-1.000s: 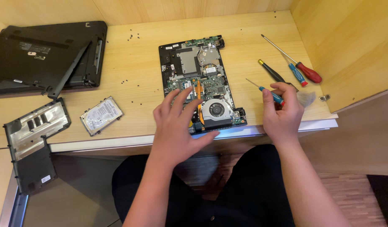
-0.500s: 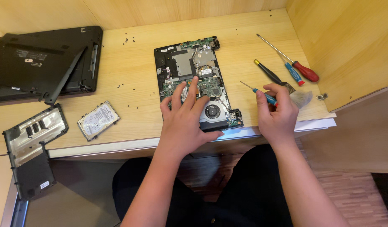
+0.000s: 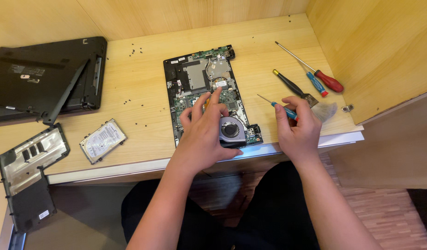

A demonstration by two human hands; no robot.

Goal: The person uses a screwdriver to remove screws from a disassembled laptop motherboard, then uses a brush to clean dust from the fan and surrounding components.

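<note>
A laptop motherboard (image 3: 199, 78) with a round cooling fan (image 3: 230, 129) lies on the wooden desk (image 3: 139, 78). My left hand (image 3: 204, 132) rests flat on the board's lower half, fingers spread beside the fan. My right hand (image 3: 297, 129) hovers just right of the board, closed around a small blue-handled screwdriver (image 3: 278, 107) whose thin tip points up and left, clear of the board.
A black laptop base (image 3: 42, 78) sits far left, with a loose bottom cover (image 3: 28, 171) and a hard drive (image 3: 102, 140) near the front edge. Two more screwdrivers (image 3: 322, 78) and a small brush (image 3: 310, 99) lie at right. Tiny screws (image 3: 135, 51) are scattered. Wooden walls stand behind and right.
My left hand has shifted slightly over the board's lower half. The right hand keeps the screwdriver in the same grip. The view moved a little.
</note>
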